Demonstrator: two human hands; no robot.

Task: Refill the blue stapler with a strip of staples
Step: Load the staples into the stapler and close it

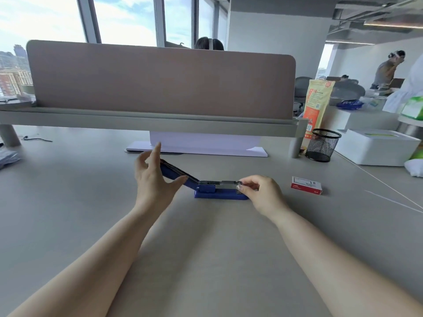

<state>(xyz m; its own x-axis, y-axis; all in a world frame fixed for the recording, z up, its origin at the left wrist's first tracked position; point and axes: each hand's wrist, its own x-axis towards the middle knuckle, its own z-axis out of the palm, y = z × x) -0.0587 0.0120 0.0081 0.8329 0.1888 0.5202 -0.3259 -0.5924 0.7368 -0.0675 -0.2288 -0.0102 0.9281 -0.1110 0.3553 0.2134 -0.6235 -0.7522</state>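
Observation:
The blue stapler [217, 194] lies on the grey desk [206, 248], its base pointing right. Its top cover [177, 173] is swung open up and to the left. My left hand [153, 177] grips that raised cover between thumb and fingers. My right hand [261, 191] pinches a silver strip of staples [230, 184] that lies in the stapler's metal channel. A red and white staple box [306, 185] rests on the desk to the right of my right hand.
A black mesh pen cup [322, 145] and a white lidded box [375, 146] stand at the back right. A stack of white paper [199, 147] lies under the brown divider panel [160, 81]. An orange bag [314, 106] leans behind the cup. People are in the background.

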